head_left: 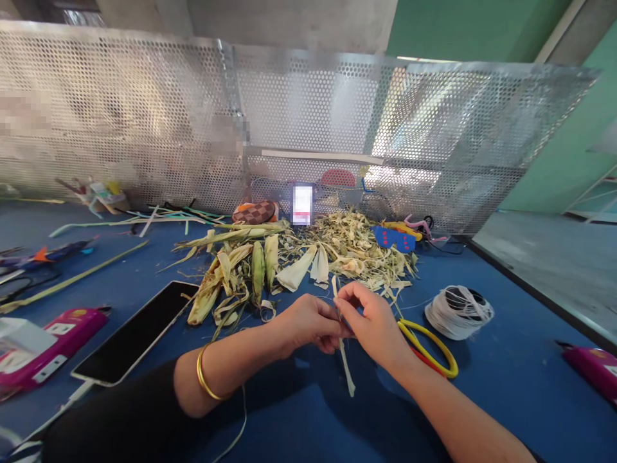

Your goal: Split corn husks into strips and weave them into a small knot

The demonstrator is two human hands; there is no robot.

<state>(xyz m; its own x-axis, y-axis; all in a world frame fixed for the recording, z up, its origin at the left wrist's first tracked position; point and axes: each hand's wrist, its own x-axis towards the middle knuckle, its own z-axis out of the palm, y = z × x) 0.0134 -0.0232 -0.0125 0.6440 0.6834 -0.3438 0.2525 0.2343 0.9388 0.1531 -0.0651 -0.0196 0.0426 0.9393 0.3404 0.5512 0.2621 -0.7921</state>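
Between my two hands is a thin, pale corn husk strip (346,368), upright, its ends showing above and below the fingers. My left hand (311,323) is closed, fingertips pinching the strip from the left. My right hand (373,325) pinches it with thumb and forefinger a little higher up. The fingertips nearly meet, so the middle of the strip is hidden. A fine thread seems to run near the fingers; its path is hard to follow. Just beyond lie flat husk pieces (297,270) and whole green-yellow husks (259,265). Yellow scissor-like handles (450,361) lie partly behind my right wrist.
A spool of white thread (456,315) stands to the right. Behind is a heap of husk scraps (354,241) with a lit phone (303,204) against the perforated metal screen (308,103). At left lie a dark-screened phone (137,334) on a cable and a magenta power strip (58,344).
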